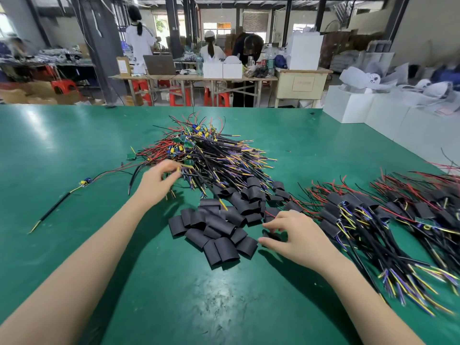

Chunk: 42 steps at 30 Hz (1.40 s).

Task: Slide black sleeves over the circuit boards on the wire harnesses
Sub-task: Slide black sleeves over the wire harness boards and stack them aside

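Reaching into the near edge of the tangled pile of unsleeved wire harnesses (214, 155) at the middle of the green counter (74, 150), the left hand (156, 180) is pinching the end of one harness between thumb and fingertips, just beside a small green circuit board (188, 163) lying in the heap. The right hand (296, 235) is hovering low over the right edge of the loose black sleeves (219, 230), its thumb and forefinger closing on one sleeve (272, 235) that is mostly hidden under the fingers. The sleeves are lying scattered in a flat cluster between the two hands, some overlapping, a few spilling up against the wires of the central pile. To the right, touching the sleeve cluster at its edge, finished harnesses (368, 220) with sleeves already over their boards are lying in rows, their red, black, yellow and purple leads fanning toward the near counter edge. Well apart on the left, a single harness (84, 182) with a bare board and a long black cable is lying alone. Beyond the counter, white boxes (348, 105) are standing at the right, and several people are working at a wooden bench (194, 78) among red stools (63, 87).
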### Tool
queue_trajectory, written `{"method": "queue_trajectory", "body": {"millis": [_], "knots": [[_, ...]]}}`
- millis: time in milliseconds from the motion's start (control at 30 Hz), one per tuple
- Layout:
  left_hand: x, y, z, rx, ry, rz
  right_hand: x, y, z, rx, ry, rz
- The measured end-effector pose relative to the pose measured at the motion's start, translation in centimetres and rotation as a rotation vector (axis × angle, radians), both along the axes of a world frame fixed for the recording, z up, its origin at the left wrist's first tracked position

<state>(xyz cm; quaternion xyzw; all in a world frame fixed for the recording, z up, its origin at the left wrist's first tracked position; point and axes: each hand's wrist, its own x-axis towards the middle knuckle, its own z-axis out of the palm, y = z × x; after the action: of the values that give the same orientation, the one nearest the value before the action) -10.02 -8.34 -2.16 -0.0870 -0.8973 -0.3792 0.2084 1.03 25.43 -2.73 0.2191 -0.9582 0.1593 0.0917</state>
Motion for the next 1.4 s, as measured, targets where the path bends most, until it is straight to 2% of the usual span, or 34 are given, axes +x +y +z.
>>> {"method": "queue_trajectory", "body": {"millis": [67,167,267,367,467,567,867,1167,1333,1400], "knots": [[0.7,0.1,1.2,0.269,0.015,0.007,0.0,0.0,0.1,0.013,-0.014,-0.001],[1.9,0.4,3.5,0.581,0.143,0.047,-0.1,0.3,0.3,-0.011,-0.043,-0.011],[3.3,0.5,5.8,0.721,0.183,0.112,-0.2,0.9,0.6,-0.018,-0.088,-0.024],[4.9,0.9,6.1,0.572,0.079,0.05,-0.2,1.3,0.9,-0.043,-0.126,-0.029],[6.4,1.5,4.1,0.307,0.012,-0.049,-0.2,1.4,0.9,-0.053,-0.139,-0.053],[7.2,1.8,1.9,0.154,-0.023,-0.066,-0.1,1.3,0.9,-0.071,-0.141,-0.057],[8.4,2.6,-0.3,0.212,-0.174,-0.158,-0.4,1.6,0.7,-0.054,-0.137,-0.029],[8.9,3.2,-0.6,0.026,-0.098,-0.164,-0.3,1.6,0.9,0.0,-0.116,0.018],[9.1,3.2,-0.1,0.057,-0.117,-0.25,-0.2,2.0,1.2,0.021,-0.086,-0.025],[9.2,3.2,0.0,0.072,-0.129,-0.29,-0.2,2.1,1.5,-0.046,-0.055,-0.046]]}}
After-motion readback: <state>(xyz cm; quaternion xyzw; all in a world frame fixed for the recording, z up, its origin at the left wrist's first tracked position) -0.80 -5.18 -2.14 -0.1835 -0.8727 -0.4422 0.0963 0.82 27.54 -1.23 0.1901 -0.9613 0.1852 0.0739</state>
